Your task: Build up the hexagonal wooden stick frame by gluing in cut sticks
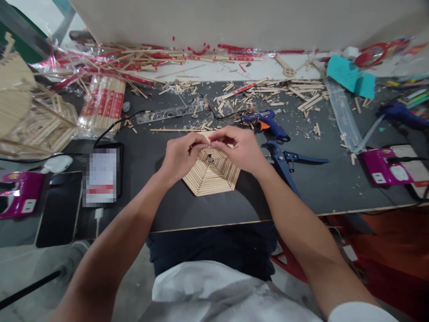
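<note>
A many-sided panel of wooden sticks (214, 182), laid in rings around a small dark hole, lies on the dark tabletop before me. Above its far half, my left hand (181, 154) and my right hand (239, 147) meet with fingertips pinched together. Whatever is between the fingers is too small or hidden to name. A pale bit shows by the right fingers. Just beyond the hands lies a thin wooden stick (167, 130). To the right are a blue glue gun (268, 123) and a dark blue hand cutter (283, 161).
Stick offcuts (308, 96) litter the table's far side. Wrapped stick bundles (102, 103) and built stick pieces (50, 120) stand at left. Two phones (60, 208) lie near the left front; a purple device (385, 165) sits at right. A clear ruler-like strip (164, 114) lies behind.
</note>
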`<state>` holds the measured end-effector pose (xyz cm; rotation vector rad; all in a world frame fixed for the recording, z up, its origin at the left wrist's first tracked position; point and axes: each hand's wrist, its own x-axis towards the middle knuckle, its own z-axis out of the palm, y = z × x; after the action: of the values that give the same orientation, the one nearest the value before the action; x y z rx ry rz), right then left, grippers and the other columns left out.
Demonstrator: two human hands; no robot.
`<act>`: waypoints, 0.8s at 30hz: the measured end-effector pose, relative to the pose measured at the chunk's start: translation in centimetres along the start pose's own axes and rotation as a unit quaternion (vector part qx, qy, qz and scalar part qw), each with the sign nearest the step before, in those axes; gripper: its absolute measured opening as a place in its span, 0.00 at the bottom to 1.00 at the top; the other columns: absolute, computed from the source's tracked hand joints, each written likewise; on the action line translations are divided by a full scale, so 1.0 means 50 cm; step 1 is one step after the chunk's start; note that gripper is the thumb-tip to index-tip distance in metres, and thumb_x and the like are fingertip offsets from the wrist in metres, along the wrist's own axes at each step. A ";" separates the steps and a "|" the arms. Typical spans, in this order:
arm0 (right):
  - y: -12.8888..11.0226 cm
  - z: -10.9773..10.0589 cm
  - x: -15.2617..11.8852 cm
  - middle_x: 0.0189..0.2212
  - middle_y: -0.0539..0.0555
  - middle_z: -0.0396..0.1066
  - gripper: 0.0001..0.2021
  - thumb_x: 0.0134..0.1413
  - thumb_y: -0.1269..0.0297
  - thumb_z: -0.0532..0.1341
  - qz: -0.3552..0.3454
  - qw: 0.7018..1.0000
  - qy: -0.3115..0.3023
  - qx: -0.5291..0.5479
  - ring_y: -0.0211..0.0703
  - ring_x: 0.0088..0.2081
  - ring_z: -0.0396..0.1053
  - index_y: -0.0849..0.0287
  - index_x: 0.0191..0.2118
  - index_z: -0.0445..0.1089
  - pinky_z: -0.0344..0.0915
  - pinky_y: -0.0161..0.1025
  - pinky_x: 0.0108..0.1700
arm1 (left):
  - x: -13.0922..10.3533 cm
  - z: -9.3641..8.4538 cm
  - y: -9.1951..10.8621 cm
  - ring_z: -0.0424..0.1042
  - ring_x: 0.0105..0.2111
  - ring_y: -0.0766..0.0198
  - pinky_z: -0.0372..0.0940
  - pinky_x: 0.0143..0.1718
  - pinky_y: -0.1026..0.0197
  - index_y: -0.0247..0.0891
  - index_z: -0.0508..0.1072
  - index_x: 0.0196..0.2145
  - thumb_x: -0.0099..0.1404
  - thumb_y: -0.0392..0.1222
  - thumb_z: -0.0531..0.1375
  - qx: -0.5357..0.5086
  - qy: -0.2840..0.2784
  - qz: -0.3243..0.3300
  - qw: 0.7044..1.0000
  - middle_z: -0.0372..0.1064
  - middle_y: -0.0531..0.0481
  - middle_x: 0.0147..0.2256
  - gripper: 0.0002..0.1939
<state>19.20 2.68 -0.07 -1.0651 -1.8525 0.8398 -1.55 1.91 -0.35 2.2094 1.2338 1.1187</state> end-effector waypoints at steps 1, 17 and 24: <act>-0.003 0.011 0.000 0.36 0.55 0.79 0.15 0.59 0.49 0.67 0.004 1.000 -0.009 0.028 0.44 0.36 0.74 0.56 0.40 0.79 0.71 0.42 0.41 | 0.000 0.000 0.001 0.74 0.24 0.69 0.66 0.31 0.68 0.39 0.77 0.35 0.66 0.31 0.60 0.002 0.001 0.004 1.000 0.77 0.55 0.27 0.07; -0.013 0.011 -0.004 0.28 0.51 0.72 0.08 0.61 0.61 0.62 0.042 0.997 -0.061 0.014 0.37 0.29 0.62 0.60 0.35 0.72 0.58 0.38 0.34 | 0.002 0.001 0.007 0.68 0.23 0.69 0.63 0.29 0.65 0.38 0.74 0.32 0.62 0.31 0.58 -0.011 -0.034 -0.011 0.999 0.74 0.55 0.25 0.06; -0.007 0.004 -0.002 0.29 0.51 0.72 0.09 0.61 0.58 0.62 0.089 0.995 -0.047 0.007 0.37 0.28 0.62 0.59 0.36 0.72 0.60 0.38 0.34 | 0.006 -0.019 -0.003 0.71 0.24 0.68 0.67 0.34 0.63 0.40 0.74 0.36 0.71 0.34 0.53 0.044 0.028 -0.073 0.996 0.75 0.54 0.26 0.10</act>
<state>18.93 2.42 0.09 -1.2122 -1.8460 1.0212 -2.29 2.22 0.28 2.1234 1.4684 1.0940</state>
